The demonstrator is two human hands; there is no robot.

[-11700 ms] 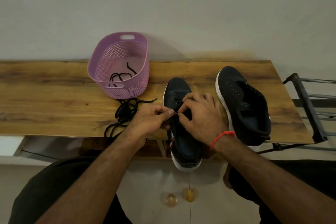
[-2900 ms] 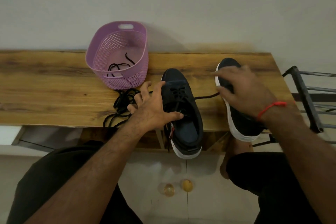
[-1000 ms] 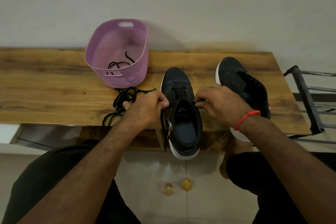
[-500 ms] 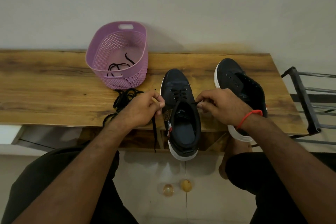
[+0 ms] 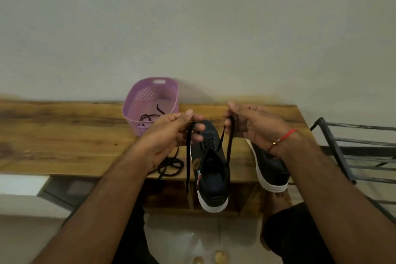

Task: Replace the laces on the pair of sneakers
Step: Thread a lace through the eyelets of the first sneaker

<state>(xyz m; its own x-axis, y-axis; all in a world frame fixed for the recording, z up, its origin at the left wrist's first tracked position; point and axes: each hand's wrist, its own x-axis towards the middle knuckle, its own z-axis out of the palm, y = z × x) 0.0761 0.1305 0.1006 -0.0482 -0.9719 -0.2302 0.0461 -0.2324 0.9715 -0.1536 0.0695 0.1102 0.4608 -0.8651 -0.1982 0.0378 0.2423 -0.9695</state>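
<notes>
A dark sneaker with a white sole (image 5: 211, 169) lies on the wooden table (image 5: 64, 135), its heel over the front edge. A black lace (image 5: 188, 156) runs through its lower eyelets. My left hand (image 5: 169, 133) pinches one raised lace end, which hangs down beside the shoe. My right hand (image 5: 252, 124) pinches the other end above the toe. The second sneaker (image 5: 270, 169) lies to the right, mostly hidden behind my right wrist. A loose pile of black lace (image 5: 169, 167) sits on the table under my left wrist.
A purple plastic basket (image 5: 150, 105) with a black lace inside stands against the wall behind my left hand. A black metal rack (image 5: 353, 152) is at the right of the table. The floor below shows two small round objects (image 5: 220, 256).
Both hands have risen from the shoe's eyelets and pulled the two lace ends up and taut. The camera has tilted upward, so the table sits lower in view.
</notes>
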